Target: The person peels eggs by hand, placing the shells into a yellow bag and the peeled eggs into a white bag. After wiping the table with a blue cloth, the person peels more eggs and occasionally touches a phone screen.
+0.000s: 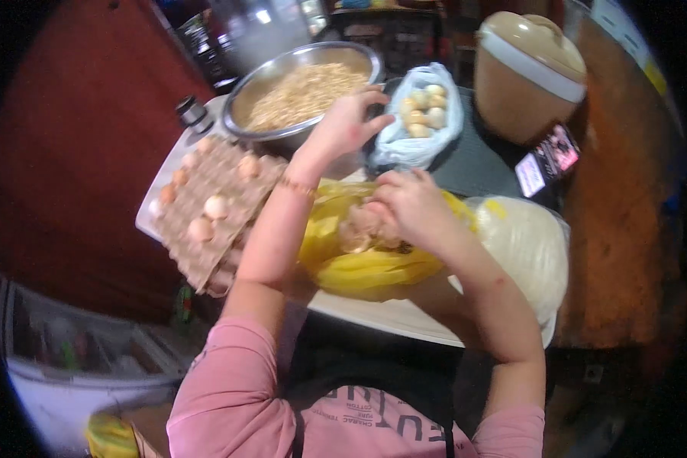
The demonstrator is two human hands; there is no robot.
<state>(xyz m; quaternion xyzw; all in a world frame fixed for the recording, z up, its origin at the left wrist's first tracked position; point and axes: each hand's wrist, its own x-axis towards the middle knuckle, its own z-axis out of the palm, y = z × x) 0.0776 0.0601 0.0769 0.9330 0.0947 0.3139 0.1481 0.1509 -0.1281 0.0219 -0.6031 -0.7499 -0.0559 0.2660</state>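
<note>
Head view: right hand, the nearer, curls its fingers over the yellow bag, stretched left to right on the near desk; can't tell its hold! Left hand spreads visibly empty fingers, left of bagged eggs.

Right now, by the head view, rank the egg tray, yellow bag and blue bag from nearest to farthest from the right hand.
1. Yellow bag, directly below the right hand.
2. Blue bag, just beyond the hand.
3. Egg tray, off to the left.
</note>
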